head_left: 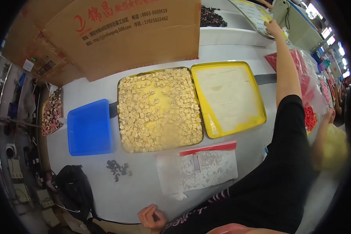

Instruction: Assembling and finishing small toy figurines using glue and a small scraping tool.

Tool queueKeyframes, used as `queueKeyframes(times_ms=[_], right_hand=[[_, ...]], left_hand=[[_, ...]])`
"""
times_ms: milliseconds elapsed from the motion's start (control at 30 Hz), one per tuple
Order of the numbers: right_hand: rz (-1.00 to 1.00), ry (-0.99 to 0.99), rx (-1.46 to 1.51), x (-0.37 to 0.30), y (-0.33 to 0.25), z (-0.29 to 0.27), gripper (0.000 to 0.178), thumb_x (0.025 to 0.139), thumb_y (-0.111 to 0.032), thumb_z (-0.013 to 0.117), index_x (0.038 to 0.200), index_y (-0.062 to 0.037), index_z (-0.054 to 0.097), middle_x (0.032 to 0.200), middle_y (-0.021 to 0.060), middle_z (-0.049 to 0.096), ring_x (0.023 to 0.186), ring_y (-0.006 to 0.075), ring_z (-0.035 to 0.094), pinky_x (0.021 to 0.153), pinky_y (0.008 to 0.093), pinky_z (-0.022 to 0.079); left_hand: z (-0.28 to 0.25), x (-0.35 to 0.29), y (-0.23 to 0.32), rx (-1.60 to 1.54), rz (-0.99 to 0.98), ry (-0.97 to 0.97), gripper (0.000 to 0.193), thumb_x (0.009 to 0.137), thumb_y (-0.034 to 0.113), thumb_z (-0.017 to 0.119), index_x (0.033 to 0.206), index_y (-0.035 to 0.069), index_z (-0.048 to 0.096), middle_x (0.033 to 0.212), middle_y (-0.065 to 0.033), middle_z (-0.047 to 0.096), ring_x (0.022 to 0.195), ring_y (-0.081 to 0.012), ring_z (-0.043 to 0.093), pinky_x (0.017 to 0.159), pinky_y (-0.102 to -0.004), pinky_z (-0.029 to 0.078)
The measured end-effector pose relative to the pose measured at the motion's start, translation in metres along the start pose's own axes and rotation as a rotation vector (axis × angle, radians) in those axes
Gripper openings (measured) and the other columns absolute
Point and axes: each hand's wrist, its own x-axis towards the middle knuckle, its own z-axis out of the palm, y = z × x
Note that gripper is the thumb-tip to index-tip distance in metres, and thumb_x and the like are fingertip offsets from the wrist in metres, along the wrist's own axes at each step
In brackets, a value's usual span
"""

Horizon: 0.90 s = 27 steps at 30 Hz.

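My right arm is stretched to the far right, and my right hand is closed over a yellow-rimmed tray there. What its fingers grip is too small to make out. At the near table edge, my left hand is loosely curled with nothing visible in it. In the middle lies a yellow tray full of small cream-coloured pieces. Against its right side rests another yellow tray with a pale sheet inside. Nearer to me is a clear zip bag with a red strip, holding small grey bits.
A blue bin stands on the left, with a small heap of dark pieces near it. Behind the trays rises a large cardboard box. A black bag sits at the left edge. Red plastic bags lie under my right arm.
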Motion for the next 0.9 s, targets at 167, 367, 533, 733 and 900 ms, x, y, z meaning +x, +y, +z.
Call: queueKeyframes(times_ms=[167, 367, 533, 733, 900], right_hand=[[-0.015, 0.011, 0.031, 0.020, 0.010, 0.017, 0.064, 0.080, -0.049, 0.055, 0.114, 0.0050, 0.051, 0.105, 0.0215, 0.060, 0.100, 0.0291, 0.057, 0.086, 0.0325, 0.042], [-0.205, 0.123, 0.150, -0.062, -0.019, -0.066, 0.037, 0.086, -0.035, 0.052, 0.104, -0.0037, 0.059, 0.097, 0.0119, 0.064, 0.092, 0.0244, 0.061, 0.081, 0.0311, 0.044], [-0.467, 0.136, 0.403, -0.219, -0.088, -0.190, 0.019, 0.089, -0.015, 0.050, 0.100, -0.0011, 0.059, 0.090, 0.0078, 0.063, 0.081, 0.0135, 0.058, 0.074, 0.0234, 0.044], [-0.597, -0.232, 0.483, -0.431, -0.124, -0.203, 0.011, 0.079, 0.002, 0.055, 0.090, 0.0015, 0.056, 0.082, 0.0117, 0.056, 0.071, 0.0210, 0.056, 0.063, 0.0281, 0.045], [-0.576, -0.255, 0.619, -0.535, -0.133, -0.206, 0.016, 0.075, 0.008, 0.055, 0.090, 0.0017, 0.057, 0.082, 0.0130, 0.056, 0.073, 0.0244, 0.057, 0.065, 0.0299, 0.046]], left_hand=[[-0.012, 0.039, 0.036, -0.050, -0.095, 0.176, 0.032, 0.071, 0.011, 0.059, 0.102, 0.007, 0.053, 0.104, -0.0110, 0.053, 0.093, -0.0273, 0.048, 0.080, -0.0358, 0.040], [-0.024, 0.061, 0.050, -0.052, -0.100, 0.246, 0.016, 0.068, -0.007, 0.051, 0.082, -0.001, 0.057, 0.083, -0.0132, 0.059, 0.074, -0.0288, 0.054, 0.068, -0.0356, 0.045], [-0.026, 0.057, 0.048, -0.145, -0.049, 0.324, 0.017, 0.073, -0.007, 0.050, 0.087, -0.001, 0.058, 0.087, -0.0148, 0.058, 0.079, -0.0298, 0.054, 0.069, -0.0354, 0.045], [-0.029, 0.062, 0.052, -0.184, -0.012, 0.232, 0.019, 0.074, -0.001, 0.055, 0.092, 0.000, 0.058, 0.096, -0.0144, 0.057, 0.087, -0.0310, 0.052, 0.080, -0.0375, 0.040], [-0.033, 0.074, 0.075, -0.262, 0.133, 0.161, 0.032, 0.071, 0.004, 0.062, 0.103, 0.003, 0.059, 0.105, -0.0133, 0.055, 0.099, -0.0297, 0.047, 0.086, -0.0377, 0.039]])
